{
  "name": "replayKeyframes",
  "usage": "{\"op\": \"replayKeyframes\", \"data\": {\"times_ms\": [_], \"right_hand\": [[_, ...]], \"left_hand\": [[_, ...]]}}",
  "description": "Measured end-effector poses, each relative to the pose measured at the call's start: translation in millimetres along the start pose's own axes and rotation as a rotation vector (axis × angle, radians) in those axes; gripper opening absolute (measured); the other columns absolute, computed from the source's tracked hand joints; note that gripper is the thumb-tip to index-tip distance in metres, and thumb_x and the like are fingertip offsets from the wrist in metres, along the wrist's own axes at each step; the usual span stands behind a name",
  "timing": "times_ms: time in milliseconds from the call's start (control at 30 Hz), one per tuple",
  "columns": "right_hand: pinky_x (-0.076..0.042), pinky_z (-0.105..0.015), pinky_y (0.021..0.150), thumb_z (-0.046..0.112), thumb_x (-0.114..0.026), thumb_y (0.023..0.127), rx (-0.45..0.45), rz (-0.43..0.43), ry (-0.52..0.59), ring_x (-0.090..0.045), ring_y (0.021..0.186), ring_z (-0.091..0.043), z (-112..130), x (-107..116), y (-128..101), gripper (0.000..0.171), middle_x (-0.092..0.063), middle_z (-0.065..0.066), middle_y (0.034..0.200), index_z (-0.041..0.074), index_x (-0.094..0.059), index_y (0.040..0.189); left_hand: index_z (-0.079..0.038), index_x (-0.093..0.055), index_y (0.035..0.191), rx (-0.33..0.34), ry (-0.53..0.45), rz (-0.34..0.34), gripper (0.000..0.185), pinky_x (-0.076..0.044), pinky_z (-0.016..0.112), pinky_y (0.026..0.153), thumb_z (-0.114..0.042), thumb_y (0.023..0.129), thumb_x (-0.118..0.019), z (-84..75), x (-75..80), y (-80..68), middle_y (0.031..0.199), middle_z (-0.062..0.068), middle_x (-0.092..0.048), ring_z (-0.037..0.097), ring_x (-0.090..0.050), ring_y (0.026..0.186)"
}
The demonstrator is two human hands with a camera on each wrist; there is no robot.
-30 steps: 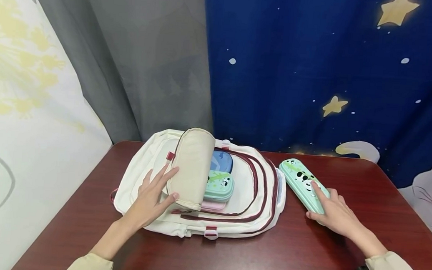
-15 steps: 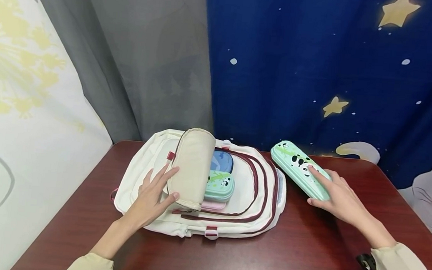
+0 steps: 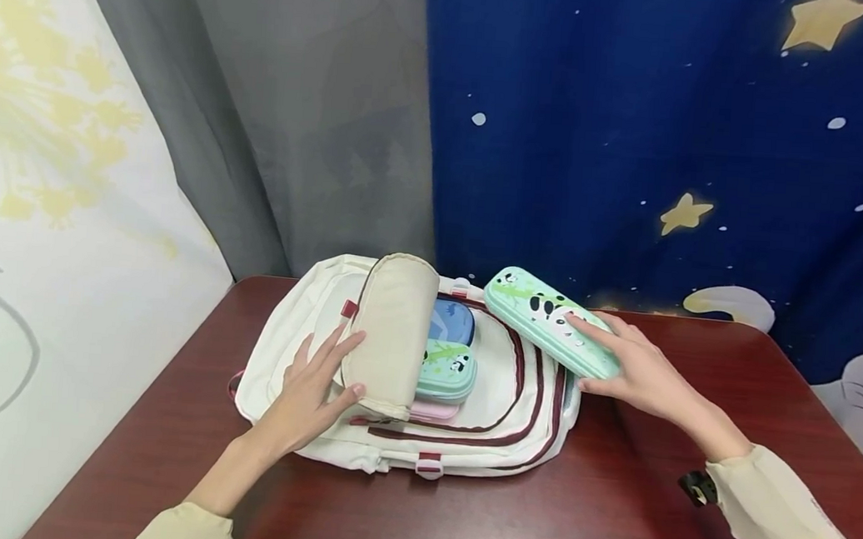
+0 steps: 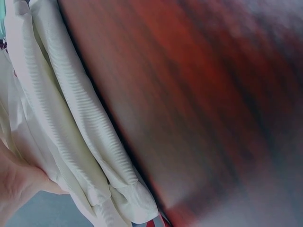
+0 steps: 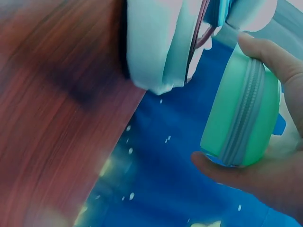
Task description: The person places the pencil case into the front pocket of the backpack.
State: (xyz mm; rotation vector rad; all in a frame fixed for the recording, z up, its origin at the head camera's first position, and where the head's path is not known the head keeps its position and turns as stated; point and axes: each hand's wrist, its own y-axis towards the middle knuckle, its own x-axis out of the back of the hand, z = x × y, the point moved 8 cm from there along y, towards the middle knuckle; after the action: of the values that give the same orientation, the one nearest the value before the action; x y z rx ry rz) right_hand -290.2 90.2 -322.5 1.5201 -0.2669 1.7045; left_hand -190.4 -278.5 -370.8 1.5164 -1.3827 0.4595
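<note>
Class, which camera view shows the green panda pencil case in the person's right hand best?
The head view: the whole green panda pencil case shows, lifted by the right hand over the white backpack. The right wrist view shows only its zippered end; the left wrist view shows none.

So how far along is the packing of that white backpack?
Three cases, blue, green and pink, already lie in the open white backpack. The left hand holds the flap back while the right hand carries a panda pencil case above the bag's edge. Placing it inside seems left.
</note>
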Motion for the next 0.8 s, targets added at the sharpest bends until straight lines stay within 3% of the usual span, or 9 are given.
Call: {"op": "replayKeyframes", "data": {"times_ms": [300,600,800], "right_hand": [[-0.039,-0.047,0.082,0.026,-0.080,0.071,0.125,0.092,0.022,-0.043,0.111,-0.035,25.9,-20.0,26.2,0.081,-0.036,-0.020,0.139,0.020,-0.041,0.142],[-0.040,-0.041,0.080,0.023,-0.081,0.069,0.180,0.167,0.020,-0.044,0.106,-0.031,37.8,-29.3,39.4,0.080,-0.040,-0.022,0.137,0.019,-0.045,0.140],[-0.038,-0.044,0.084,0.021,-0.081,0.070,0.169,0.229,0.025,-0.040,0.112,-0.032,34.2,-31.2,44.6,0.081,-0.036,-0.021,0.141,0.020,-0.043,0.141]], "left_hand": [[-0.033,-0.029,0.146,0.004,0.013,-0.007,0.065,-0.021,0.074,0.084,-0.044,0.088,-0.057,-1.1,1.9,0.1,0.153,0.002,-0.018,0.051,-0.010,0.132],[-0.033,-0.029,0.145,0.003,0.009,-0.008,0.065,-0.021,0.074,0.083,-0.043,0.088,-0.058,-0.8,0.1,-0.8,0.153,0.002,-0.017,0.051,-0.011,0.132],[-0.034,-0.030,0.145,0.007,-0.003,-0.003,0.064,-0.021,0.074,0.083,-0.043,0.088,-0.057,0.4,0.3,0.0,0.154,0.000,-0.017,0.050,-0.011,0.132]]}}
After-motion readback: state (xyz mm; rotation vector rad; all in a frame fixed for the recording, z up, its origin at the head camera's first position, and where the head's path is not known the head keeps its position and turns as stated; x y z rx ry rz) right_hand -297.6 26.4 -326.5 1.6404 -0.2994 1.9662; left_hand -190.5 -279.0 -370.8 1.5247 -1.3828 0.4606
